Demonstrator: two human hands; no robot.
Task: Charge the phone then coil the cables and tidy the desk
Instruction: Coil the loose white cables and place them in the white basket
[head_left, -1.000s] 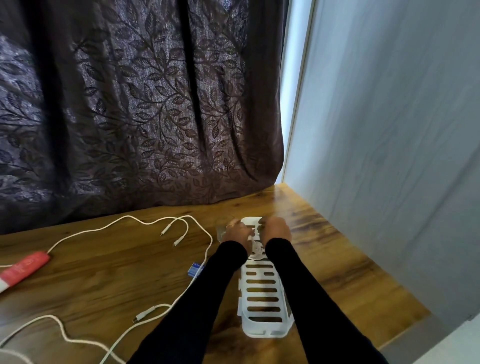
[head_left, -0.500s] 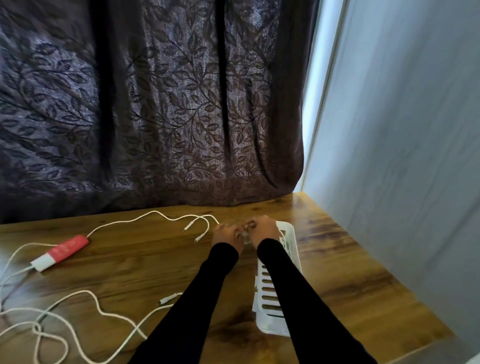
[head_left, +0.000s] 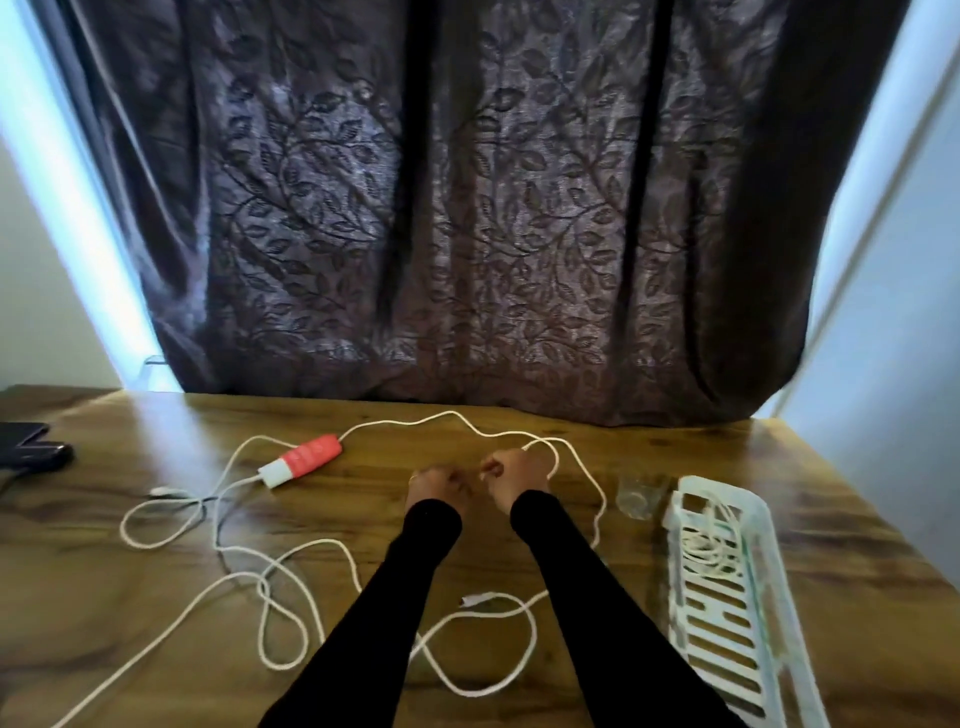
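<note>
Head view: both hands over mid-desk (head_left: 779, 457), close together but not touching. Right hand (head_left: 517, 475) curled shut on the white cable (head_left: 592, 488), which runs out from under the fist and loops away toward the right and down. Left hand (head_left: 436, 486) also curled, fingers bent inward; whether anything is pinched there cannot be told. More cable sprawled in loose loops across the near and left desk, one free plug (head_left: 475, 598) lying between the sleeves, another end plugged into the red-and-white charger (head_left: 306, 458) left of the hands. Dark phone (head_left: 31, 444) at the far left edge, well apart. White slotted tray (head_left: 727, 597) at right, already holding a thin coiled wire (head_left: 709, 545). Cable likely light, limp and springy, prone to unwinding and snagging on its own loops; best taken near an end, then wound in even turns while pinching the bundle. Charger probably stiff and light, easy to grip round its body.
</note>
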